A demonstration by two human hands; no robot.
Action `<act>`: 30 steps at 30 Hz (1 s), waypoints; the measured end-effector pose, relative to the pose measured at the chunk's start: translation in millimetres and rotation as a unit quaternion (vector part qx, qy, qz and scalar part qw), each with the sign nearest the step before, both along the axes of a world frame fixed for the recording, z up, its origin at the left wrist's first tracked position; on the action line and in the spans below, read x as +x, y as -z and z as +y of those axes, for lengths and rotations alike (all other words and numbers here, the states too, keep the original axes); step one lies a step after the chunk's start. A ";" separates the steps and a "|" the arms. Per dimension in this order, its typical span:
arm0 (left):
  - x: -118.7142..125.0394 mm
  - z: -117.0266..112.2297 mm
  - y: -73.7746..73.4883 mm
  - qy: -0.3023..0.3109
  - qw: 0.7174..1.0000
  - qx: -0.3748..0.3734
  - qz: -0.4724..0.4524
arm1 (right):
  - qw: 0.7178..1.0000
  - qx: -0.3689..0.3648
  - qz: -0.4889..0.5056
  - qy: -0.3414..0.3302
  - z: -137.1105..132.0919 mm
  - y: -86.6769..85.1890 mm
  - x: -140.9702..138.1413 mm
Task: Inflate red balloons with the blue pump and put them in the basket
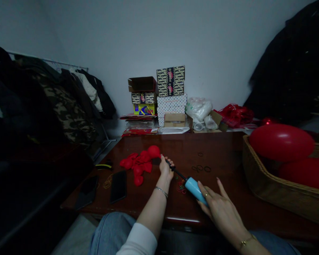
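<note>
A hand balloon pump [194, 188] with a light-blue barrel and a black rod slants across the space above the table. My left hand [166, 168] is closed around its black far end. A small, partly filled red balloon [154, 151] sits at that hand's fingertips; its neck is hidden by the fingers. My right hand [220, 206] grips the near end of the blue barrel, with one finger lifted away. Just left of the round balloon lies a heap of limp red balloons [139, 162]. Small coloured bands [181, 187] lie under the pump.
A wicker basket [266, 180] at the right holds large inflated red balloons [281, 143]. Dark rings [199, 168] lie on the brown table [218, 147]. A black phone [118, 186] and tan rubber bands [107, 181] are at left. Stacked boxes [171, 106] stand behind.
</note>
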State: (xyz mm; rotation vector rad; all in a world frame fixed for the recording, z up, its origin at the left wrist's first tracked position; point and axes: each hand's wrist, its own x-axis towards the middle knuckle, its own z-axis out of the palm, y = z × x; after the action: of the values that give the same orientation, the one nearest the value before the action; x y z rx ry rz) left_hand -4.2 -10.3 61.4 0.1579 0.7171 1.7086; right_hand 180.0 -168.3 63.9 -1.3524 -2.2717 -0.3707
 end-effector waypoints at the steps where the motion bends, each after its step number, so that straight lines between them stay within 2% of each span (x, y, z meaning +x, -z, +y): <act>1: 2.0 -1.3 0.1 0.001 1.000 -0.004 0.000 | 1.000 -0.001 0.000 0.001 3.8 -1.9 -5.0; 6: 8.5 -5.1 -0.7 0.023 1.000 -0.012 0.003 | 1.000 -0.002 -0.009 0.021 21.2 -9.5 -27.6; 11: 1.0 -2.2 -0.9 0.017 1.000 -0.008 0.009 | 1.000 0.002 -0.001 0.015 23.6 -6.2 -33.9; 16: -12.4 2.8 1.0 -0.006 1.000 -0.005 0.010 | 1.000 0.005 0.018 -0.006 9.2 1.7 -21.8; 22: -19.2 7.8 -4.5 -0.010 1.000 -0.002 0.002 | 1.000 0.012 0.016 -0.018 -11.7 10.6 9.3; 26: -20.3 9.8 -10.7 -0.006 1.000 0.000 -0.004 | 1.000 0.014 0.005 -0.017 -20.4 10.6 24.5; 30: -11.7 8.1 -10.9 0.001 1.000 0.004 -0.002 | 1.000 0.026 0.005 -0.011 -20.3 6.3 22.4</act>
State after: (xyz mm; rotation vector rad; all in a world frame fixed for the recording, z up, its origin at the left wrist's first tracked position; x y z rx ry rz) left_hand -15.9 -2.2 72.2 0.1605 0.7075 1.7095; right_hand 202.4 -188.6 57.6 -1.2997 -2.2508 -0.4112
